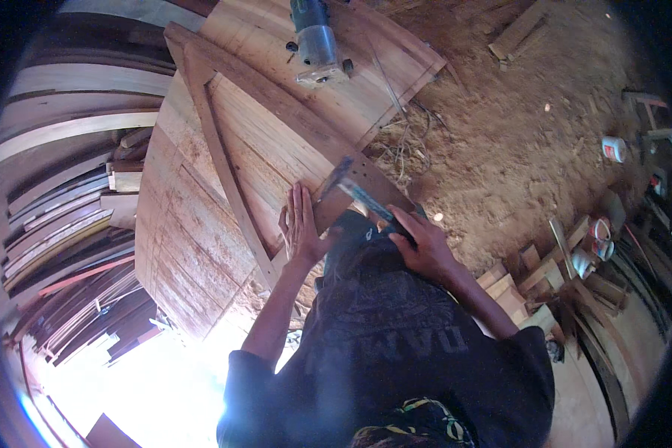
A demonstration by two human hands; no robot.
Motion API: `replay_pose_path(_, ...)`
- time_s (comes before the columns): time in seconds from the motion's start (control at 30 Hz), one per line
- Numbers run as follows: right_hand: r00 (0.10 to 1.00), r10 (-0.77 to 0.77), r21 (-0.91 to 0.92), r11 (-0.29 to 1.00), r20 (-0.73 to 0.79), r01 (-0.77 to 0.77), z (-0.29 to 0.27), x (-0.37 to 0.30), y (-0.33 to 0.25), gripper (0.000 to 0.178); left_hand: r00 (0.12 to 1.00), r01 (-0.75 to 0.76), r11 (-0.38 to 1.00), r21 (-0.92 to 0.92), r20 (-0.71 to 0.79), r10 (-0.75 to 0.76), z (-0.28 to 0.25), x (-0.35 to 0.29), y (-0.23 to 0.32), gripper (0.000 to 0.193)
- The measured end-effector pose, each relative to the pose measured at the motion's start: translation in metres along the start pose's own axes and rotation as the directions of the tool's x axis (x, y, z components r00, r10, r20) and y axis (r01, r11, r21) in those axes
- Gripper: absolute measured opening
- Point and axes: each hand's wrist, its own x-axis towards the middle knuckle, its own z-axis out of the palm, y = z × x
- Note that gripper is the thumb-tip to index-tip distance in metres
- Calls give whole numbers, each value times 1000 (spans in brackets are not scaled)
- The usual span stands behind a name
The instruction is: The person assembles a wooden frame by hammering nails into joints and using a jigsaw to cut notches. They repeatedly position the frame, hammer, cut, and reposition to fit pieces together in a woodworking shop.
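In the middle of the frame, our right hand point(423, 240) has its fingers wrapped around the handle of a hammer point(364, 200), whose head, a little blurred, is over the lower end of the long wooden plank point(276, 108). Our left hand point(302, 230) lies open, fingers extended, on the pale panel point(257, 153) just left of the head; we cannot tell whether it pins anything small. To strike well, we'd judge, we should keep those fingers out of the hammer's path, press the wood steady, and land the face squarely with short, controlled blows.
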Motion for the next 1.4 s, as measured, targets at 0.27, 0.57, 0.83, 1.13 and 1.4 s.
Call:
replay_pose_path(0.27,970,2,29,1000,242,-9,17,40,-4,62,996,30,993,116,-88,-20,11,0,6,103)
replay_pose_path(0.57,994,-56,144,989,93,43,-5,53,-16,31,990,18,996,87,-141,-5,11,-4,1,116)
replay_pose_path(0.83,997,-75,-263,962,-30,65,-13,89,18,28,994,49,997,58,-100,-43,8,-7,2,116)
replay_pose_path(1.13,996,-79,-388,917,39,88,-11,99,5,30,991,31,999,-14,-133,-32,7,-11,3,110)
replay_pose_path(1.4,987,-148,-516,842,63,159,-6,96,4,26,992,27,999,-34,-121,-31,5,-10,2,102)
